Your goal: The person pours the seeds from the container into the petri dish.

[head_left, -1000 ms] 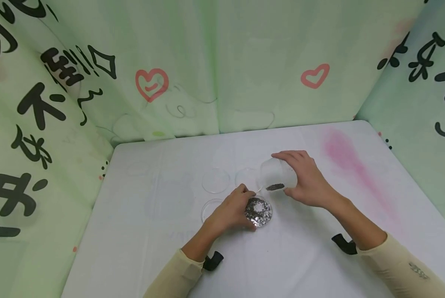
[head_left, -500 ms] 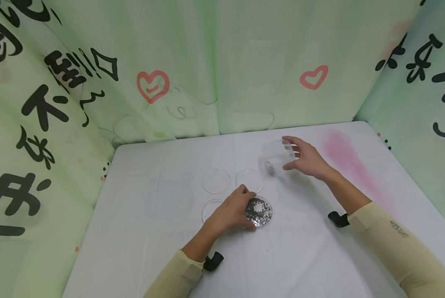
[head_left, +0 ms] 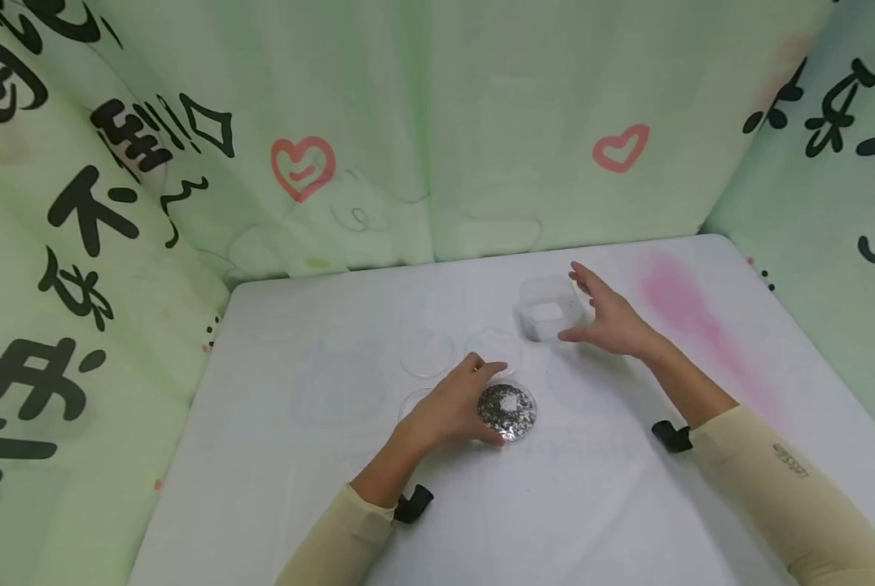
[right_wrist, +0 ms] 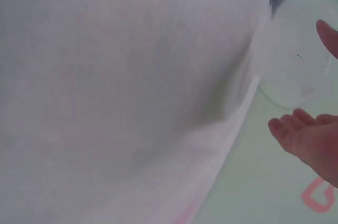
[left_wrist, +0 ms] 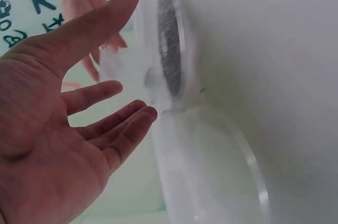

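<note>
A round clear dish (head_left: 514,419) filled with dark and silvery flakes lies on the white table. My left hand (head_left: 444,411) is beside it, thumb and fingers spread around its left side. In the left wrist view, a gap shows between the fingertips (left_wrist: 148,112) and the flake-filled dish (left_wrist: 170,49). Farther back, a translucent plastic tub (head_left: 542,297) stands upright on the table. My right hand (head_left: 614,324) is at the tub's right side with fingers apart. The right wrist view shows those fingers (right_wrist: 288,129) clear of the tub (right_wrist: 285,55), which has a few dark specks on it.
Two more clear dishes, one at the back left (head_left: 426,354) and one behind the flakes (head_left: 499,346), lie on the table. A third clear dish (head_left: 409,400) is partly hidden by my left hand. Green curtains (head_left: 378,163) enclose the table's back and sides.
My right hand has moved the tub back from over the flake-filled dish, set it upright on the table and let go. My left hand has loosened slightly from the dish.
</note>
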A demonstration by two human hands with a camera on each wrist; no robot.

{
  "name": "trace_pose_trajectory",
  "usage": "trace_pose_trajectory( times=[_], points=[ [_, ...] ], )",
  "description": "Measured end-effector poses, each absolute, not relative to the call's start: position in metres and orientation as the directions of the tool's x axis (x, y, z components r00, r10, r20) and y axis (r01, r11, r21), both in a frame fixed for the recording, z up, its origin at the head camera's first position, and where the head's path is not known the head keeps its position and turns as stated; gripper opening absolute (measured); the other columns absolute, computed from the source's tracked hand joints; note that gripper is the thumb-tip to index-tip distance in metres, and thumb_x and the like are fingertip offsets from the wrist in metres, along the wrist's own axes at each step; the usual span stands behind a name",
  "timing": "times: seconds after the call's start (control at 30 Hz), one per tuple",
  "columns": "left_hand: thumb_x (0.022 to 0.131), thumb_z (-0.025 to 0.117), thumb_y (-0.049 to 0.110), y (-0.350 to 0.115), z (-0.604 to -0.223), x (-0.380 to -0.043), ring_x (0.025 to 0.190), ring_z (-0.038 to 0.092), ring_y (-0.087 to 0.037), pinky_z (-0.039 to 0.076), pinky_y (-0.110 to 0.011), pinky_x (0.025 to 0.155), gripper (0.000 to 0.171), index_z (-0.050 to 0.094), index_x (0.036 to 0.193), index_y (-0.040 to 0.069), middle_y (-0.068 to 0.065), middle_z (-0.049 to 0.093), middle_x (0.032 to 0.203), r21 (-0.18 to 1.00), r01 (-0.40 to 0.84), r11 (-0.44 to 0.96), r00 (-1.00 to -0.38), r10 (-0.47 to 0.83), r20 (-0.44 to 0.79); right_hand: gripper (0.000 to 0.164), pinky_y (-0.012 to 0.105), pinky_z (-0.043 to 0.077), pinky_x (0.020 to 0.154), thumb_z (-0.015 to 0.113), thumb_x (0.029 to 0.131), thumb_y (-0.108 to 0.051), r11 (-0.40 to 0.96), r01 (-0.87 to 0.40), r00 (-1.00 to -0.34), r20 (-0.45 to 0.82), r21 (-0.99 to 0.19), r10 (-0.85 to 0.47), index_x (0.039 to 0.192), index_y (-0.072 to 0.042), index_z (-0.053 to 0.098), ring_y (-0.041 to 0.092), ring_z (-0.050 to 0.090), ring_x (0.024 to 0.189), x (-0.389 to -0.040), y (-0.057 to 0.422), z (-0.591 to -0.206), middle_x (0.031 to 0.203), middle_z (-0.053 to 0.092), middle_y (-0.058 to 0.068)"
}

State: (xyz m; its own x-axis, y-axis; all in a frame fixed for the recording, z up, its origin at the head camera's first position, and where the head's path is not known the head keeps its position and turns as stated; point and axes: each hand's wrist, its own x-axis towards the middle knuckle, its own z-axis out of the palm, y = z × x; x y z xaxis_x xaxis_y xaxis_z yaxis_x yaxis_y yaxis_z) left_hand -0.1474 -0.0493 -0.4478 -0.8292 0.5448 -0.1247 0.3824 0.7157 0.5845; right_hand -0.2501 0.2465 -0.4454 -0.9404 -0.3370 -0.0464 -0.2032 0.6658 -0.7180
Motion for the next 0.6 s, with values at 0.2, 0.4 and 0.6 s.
trace_pose_trajectory(
  times=[0.2,0.4,0.6],
  points=[
    [0.079,0.093,0.021,-0.069,-0.429,-0.173,0.125,0.056,-0.03,0.05,-0.045,0.105,0.084,0.051,0.153,0.015,-0.015,0.054,0.137,0.637,0.378,0.671,-0.821,0.561,-0.104,0.08,0.057,0.046,0.105,0.081,0.084,0.0,0.67,-0.363,-0.931,0.265,-0.647,-0.249,0.153,0.0,0.041,0.042,0.049,0.132,-0.212,0.24,-0.433,0.146,0.048,0.024],
    [0.084,0.084,0.007,-0.082,-0.422,-0.208,0.134,0.054,-0.036,0.049,-0.047,0.107,0.072,0.054,0.149,0.012,-0.017,0.054,0.141,0.632,0.436,0.641,-0.789,0.61,-0.074,0.056,0.045,0.055,0.092,0.082,0.085,-0.001,0.624,-0.436,-0.895,0.243,-0.649,-0.373,0.136,-0.002,0.059,0.033,0.062,0.118,-0.174,0.223,-0.425,0.134,0.062,0.016],
    [0.082,0.087,0.006,-0.068,-0.431,-0.231,0.137,0.054,-0.032,0.047,-0.045,0.113,0.078,0.052,0.151,0.011,-0.014,0.052,0.147,0.571,0.486,0.661,-0.742,0.657,-0.129,0.063,0.05,0.055,0.097,0.087,0.082,-0.011,0.566,-0.393,-0.861,0.073,-0.725,-0.503,0.138,-0.006,0.058,0.036,0.063,0.122,-0.146,0.206,-0.437,0.139,0.062,0.013]
  ],
)
